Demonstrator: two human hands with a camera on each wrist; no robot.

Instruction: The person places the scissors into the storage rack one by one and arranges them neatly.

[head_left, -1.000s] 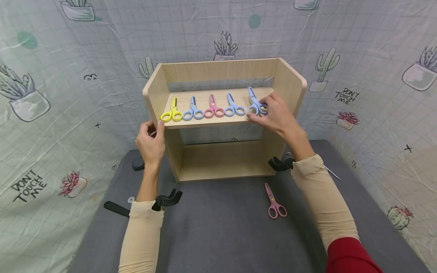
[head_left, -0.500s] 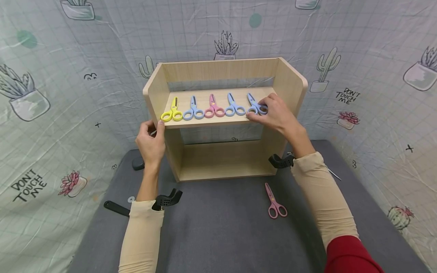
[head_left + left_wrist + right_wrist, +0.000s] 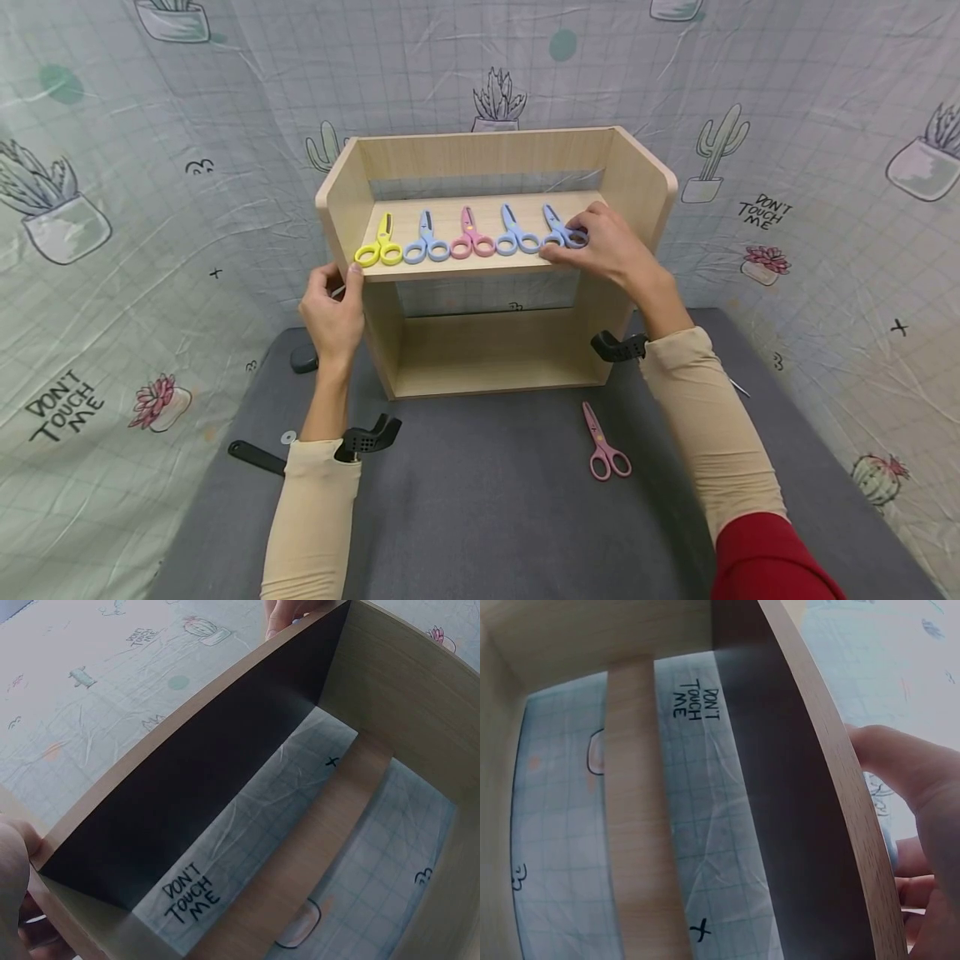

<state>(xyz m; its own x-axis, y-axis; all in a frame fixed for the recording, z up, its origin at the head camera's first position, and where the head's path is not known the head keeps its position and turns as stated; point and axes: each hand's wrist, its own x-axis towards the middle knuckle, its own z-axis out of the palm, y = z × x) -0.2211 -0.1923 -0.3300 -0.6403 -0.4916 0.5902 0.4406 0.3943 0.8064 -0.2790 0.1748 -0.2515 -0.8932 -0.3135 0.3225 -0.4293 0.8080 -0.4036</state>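
A wooden shelf unit (image 3: 480,154) stands on the grey table (image 3: 487,517). On its upper board lie five scissors in a row: yellow (image 3: 378,248), blue (image 3: 424,243), pink (image 3: 471,240), blue (image 3: 514,237) and a rightmost blue pair (image 3: 561,232). My right hand (image 3: 600,246) pinches that rightmost pair's handles, thumb at the board's front edge; its fingers (image 3: 907,772) show past the board in the right wrist view. My left hand (image 3: 333,304) grips the unit's left side panel at the front corner, and its fingers (image 3: 15,877) show at the wood's edge. Another pink pair (image 3: 603,446) lies on the table.
The unit's lower compartment (image 3: 487,350) holds nothing. A small black object (image 3: 303,358) and a black handle with a washer (image 3: 255,457) lie at the table's left. A thin metal piece (image 3: 738,387) lies at the right. Printed cloth (image 3: 135,250) hangs all around.
The rightmost blue scissors have shifted slightly under my right hand, their tip now lower and more in line with the row. My left hand has stayed on the side panel.
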